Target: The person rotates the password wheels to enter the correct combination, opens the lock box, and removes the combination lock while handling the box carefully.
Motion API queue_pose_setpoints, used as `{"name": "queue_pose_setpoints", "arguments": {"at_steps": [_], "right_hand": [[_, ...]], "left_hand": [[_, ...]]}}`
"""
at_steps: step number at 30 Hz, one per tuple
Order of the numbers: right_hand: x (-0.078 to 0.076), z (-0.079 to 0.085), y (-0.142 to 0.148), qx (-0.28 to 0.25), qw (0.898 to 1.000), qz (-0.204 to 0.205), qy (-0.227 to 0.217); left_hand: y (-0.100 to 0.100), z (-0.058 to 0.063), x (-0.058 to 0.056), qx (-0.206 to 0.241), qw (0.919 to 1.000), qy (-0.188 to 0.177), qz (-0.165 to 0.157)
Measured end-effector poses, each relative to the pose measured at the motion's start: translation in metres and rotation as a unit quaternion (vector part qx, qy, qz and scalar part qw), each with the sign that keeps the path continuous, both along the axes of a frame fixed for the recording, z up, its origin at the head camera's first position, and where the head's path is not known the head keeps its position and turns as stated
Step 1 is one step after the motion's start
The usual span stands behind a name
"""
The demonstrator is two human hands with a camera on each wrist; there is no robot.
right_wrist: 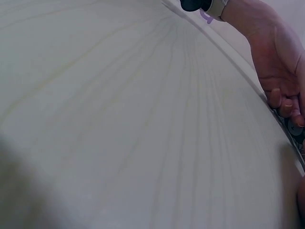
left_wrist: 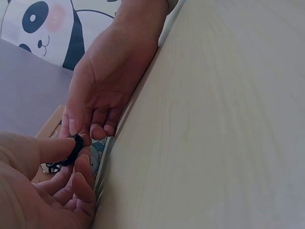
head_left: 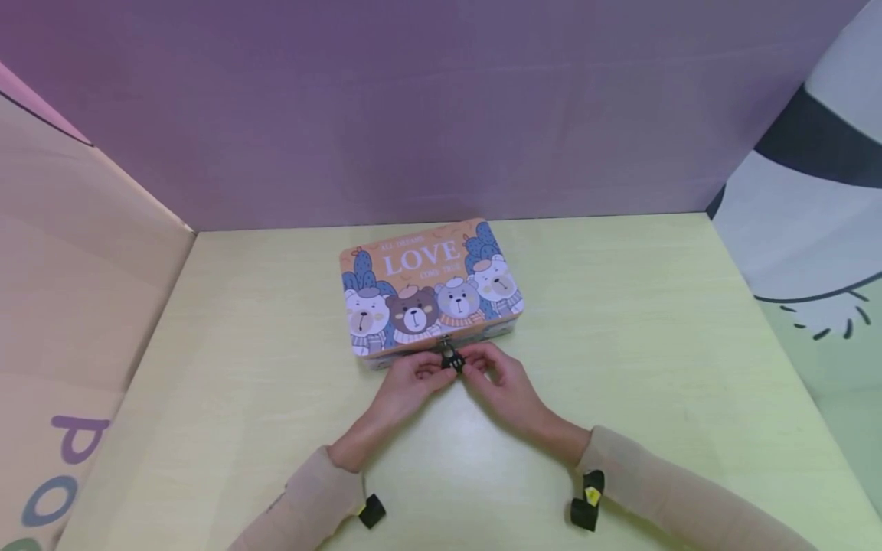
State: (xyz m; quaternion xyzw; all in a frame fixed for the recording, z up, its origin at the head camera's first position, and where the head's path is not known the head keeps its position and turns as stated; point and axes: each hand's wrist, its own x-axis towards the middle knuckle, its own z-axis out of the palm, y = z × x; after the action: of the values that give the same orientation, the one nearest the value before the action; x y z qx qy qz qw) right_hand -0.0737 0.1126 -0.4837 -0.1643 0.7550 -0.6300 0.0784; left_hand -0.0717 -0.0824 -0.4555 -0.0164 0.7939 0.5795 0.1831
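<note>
A lidded tin box (head_left: 430,264) with printed bears and the word LOVE lies on the table, turned slightly. At its front clasp hangs a small black combination padlock (head_left: 452,360), its shackle at the clasp. My left hand (head_left: 405,389) pinches the padlock from the left between thumb and fingers. From the right, my right hand (head_left: 508,390) grips it with thumb and forefinger. In the left wrist view the padlock (left_wrist: 74,150) shows dark between both hands' fingertips. The right wrist view catches mostly tabletop, with the left hand (right_wrist: 279,62) at its right side.
The pale wooden table (head_left: 620,329) stretches around the box on all sides. A purple wall panel (head_left: 441,115) rises along its back edge, with printed panels at left and right. Black straps (head_left: 586,501) hang from the sleeves near the wrists.
</note>
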Motion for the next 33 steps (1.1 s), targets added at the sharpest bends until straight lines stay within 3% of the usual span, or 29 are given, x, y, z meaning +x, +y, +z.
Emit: {"name": "queue_pose_setpoints", "arguments": {"at_steps": [9,33], "right_hand": [[-0.0005,-0.0032,0.0003,-0.005,1.000,0.001,0.005],[0.0003,-0.0016,0.0003,-0.002,1.000,-0.002,0.013]], "left_hand": [[0.0014,0.0001,0.0013,-0.002,0.9999,0.002,0.015],[0.0008,0.0017,0.0016,-0.001,0.9999,-0.007,0.008]]}}
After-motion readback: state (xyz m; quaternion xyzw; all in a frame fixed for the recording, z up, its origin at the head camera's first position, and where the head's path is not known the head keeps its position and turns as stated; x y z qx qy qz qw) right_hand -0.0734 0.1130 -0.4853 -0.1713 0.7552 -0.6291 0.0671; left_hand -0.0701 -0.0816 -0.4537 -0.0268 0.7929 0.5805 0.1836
